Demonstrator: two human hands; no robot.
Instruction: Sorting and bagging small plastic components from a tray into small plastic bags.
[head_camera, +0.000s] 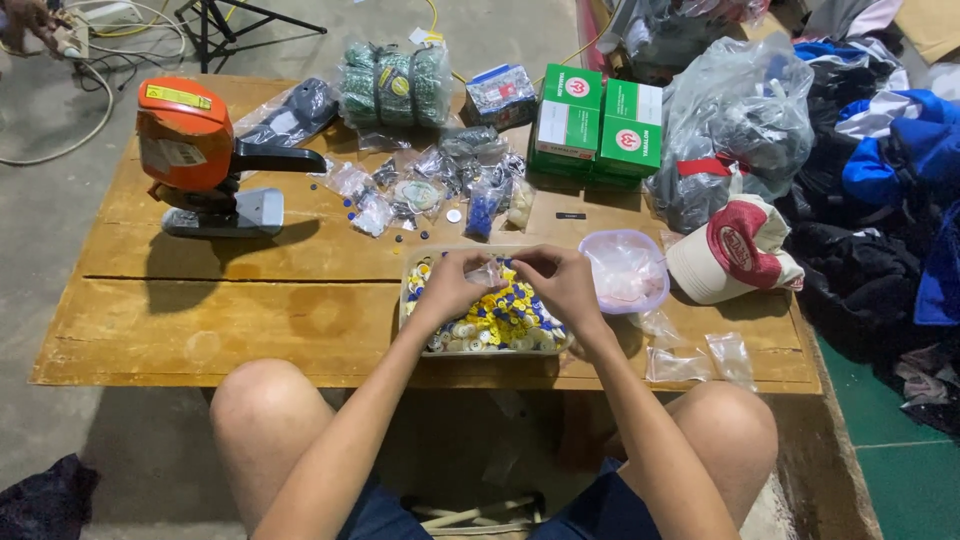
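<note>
Both of my hands meet over a clear tray (412, 262) filled with several yellow, blue and white buttons (500, 318). My left hand (452, 283) and my right hand (560, 280) pinch a small clear plastic bag (490, 271) between their fingertips. The bag is held just above the buttons. What is inside the bag is too small to tell.
On the low wooden table (250, 290) stand an orange cutting machine (195, 150), several small bags of buttons (420, 190), green boxes (598, 122), a lilac bowl (625, 270) and a cap (740, 250). Empty bags (695, 358) lie at right. Clothes (890, 200) pile beside it.
</note>
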